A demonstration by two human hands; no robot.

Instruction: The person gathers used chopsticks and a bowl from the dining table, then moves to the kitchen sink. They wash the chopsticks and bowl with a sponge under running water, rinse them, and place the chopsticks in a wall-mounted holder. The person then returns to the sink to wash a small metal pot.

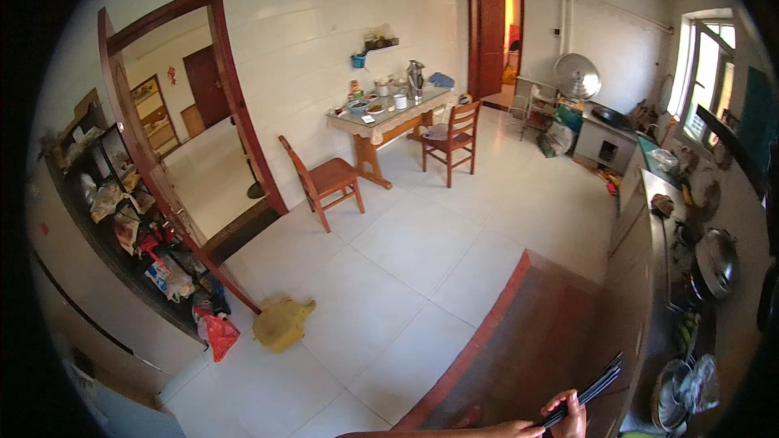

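Note:
A bundle of dark chopsticks (599, 382) slants up to the right at the bottom right of the head view. My right hand (571, 418) is wrapped around its lower part. From the left, my left hand (522, 429) reaches the lower end, its fingers against the sticks. The picture's bottom edge cuts off part of both hands. Below the bundle's upper end lies a red-bordered dark mat (517, 340). Close by on the right runs the kitchen counter (657, 255).
On the counter are a lidded pan (717, 263) and a wire strainer (669, 395) beside a clear plastic bag (700, 383). Two wooden chairs (331, 176) (456, 137) stand by a glass-topped dining table (420, 106) with dishes. A yellow sack (280, 325) lies near the open door (176, 213).

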